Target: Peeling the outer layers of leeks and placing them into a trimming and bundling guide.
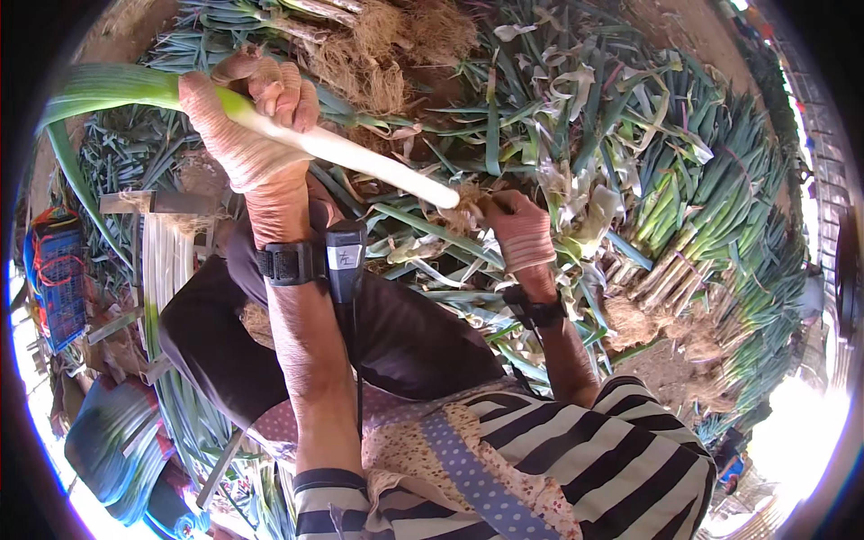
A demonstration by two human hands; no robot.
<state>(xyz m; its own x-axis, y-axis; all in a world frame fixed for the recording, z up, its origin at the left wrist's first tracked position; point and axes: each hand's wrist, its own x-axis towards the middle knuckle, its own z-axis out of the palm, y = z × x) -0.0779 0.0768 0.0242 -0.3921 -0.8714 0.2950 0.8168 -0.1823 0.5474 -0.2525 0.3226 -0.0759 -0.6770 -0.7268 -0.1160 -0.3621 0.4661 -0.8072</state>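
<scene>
A long leek point(378, 166) slants across the upper middle, its white shank pointing down to the right and its green leaves trailing off to the left. My left hand point(243, 135) is closed around the shank near where it turns green. At the other end, my right hand point(520, 232) has its fingers closed on the leek's brown, stringy roots point(469, 210). The fingertips there are partly hidden. Black straps circle both wrists.
Loose leaves and peelings point(576, 117) cover the ground ahead. Rooted leeks point(693, 243) lie piled at the right, and a rooty bundle point(378, 45) lies at the far side. White stalks point(169, 261) rest by a metal frame point(162, 203) at left, near a blue basket point(58, 283).
</scene>
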